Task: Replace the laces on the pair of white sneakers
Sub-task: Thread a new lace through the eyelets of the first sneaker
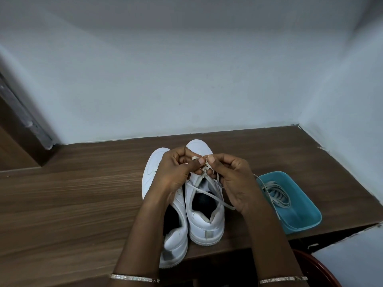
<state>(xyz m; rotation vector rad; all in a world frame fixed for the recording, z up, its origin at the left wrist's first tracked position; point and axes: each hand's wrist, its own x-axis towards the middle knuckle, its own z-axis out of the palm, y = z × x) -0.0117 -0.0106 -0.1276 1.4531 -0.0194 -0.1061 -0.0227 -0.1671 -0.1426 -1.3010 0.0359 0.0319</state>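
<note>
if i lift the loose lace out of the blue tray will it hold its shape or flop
Likely floppy: the lace lies in slack, overlapping loops in the blue tray. Probably very light, being thin and flat. The loops may snag and lift together.

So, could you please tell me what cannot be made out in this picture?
Head view, right sneaker: the front eyelets are hidden behind the left hand and right hand, which pinch the lace.
Head view, left sneaker: its tongue is hidden by the left forearm.
Head view, teal tray: the tangled laces are too small to count.
Head view, red object: cut off by the bottom right corner.
</note>
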